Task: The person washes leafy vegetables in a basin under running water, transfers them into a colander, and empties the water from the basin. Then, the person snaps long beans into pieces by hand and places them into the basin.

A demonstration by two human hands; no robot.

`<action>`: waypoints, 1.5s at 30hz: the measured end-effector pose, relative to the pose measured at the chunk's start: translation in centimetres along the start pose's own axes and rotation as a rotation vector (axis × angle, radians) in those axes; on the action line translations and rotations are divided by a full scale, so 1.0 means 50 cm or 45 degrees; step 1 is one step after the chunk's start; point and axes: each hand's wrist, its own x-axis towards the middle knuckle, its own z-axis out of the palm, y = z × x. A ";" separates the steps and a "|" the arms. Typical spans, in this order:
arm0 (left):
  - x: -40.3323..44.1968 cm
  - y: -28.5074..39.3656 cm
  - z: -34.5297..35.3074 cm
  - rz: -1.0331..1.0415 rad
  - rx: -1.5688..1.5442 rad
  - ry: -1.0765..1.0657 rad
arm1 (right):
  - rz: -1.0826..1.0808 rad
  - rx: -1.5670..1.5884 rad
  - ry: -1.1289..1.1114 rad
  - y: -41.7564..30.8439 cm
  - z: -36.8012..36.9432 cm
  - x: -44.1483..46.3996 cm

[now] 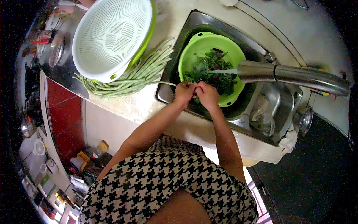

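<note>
From where I stand, everything gathers around the green basin (233, 48), which sits in the larger compartment of a steel sink (192, 15). Leafy greens (212, 61) lie inside it, dark and wet-looking, with a few purplish leaves among them. A thick metal faucet (294, 74) reaches in over the basin's right side, and a stream of water runs from it onto the leaves.

The person's left hand (185, 92) and right hand (206, 95) meet over the near edge of the basin, fingers curled and fingertips drawn close together. Something small and dark shows between them, perhaps a sprig, but the fingers cover too much; I can't tell whether either hand is truly gripping anything.

Left of the basin, on the counter (138, 108), a heap of long beans (123, 83) is spread out, and one bean stretches toward the basin, its end just beside the left hand. Farther left of the basin, a white colander (112, 33) leans against the heap, with a green bowl (152, 28) showing behind its edge.

To the right of the basin, in the smaller compartment, lies a crumpled clear plastic bag (263, 114). Beyond that, farther right of the basin, a pale cloth (289, 142) is draped over the counter's corner, near a shiny metal bowl (305, 121).
</note>
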 end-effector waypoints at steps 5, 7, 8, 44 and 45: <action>0.005 0.013 -0.005 -0.032 -0.041 0.047 | 0.187 0.493 -0.090 0.076 0.085 0.033; 0.003 0.017 -0.001 -0.030 -0.059 0.105 | 0.147 0.163 -0.051 0.062 0.066 0.045; 0.001 0.020 0.001 -0.039 -0.067 0.142 | 0.108 -0.157 -0.012 0.060 0.047 0.057; -0.026 0.076 0.030 -0.601 -0.140 -0.217 | 0.070 0.357 0.221 0.045 -0.020 -0.071; -0.003 0.039 0.023 -0.555 -0.135 -0.217 | -0.045 0.077 0.268 0.031 -0.027 -0.075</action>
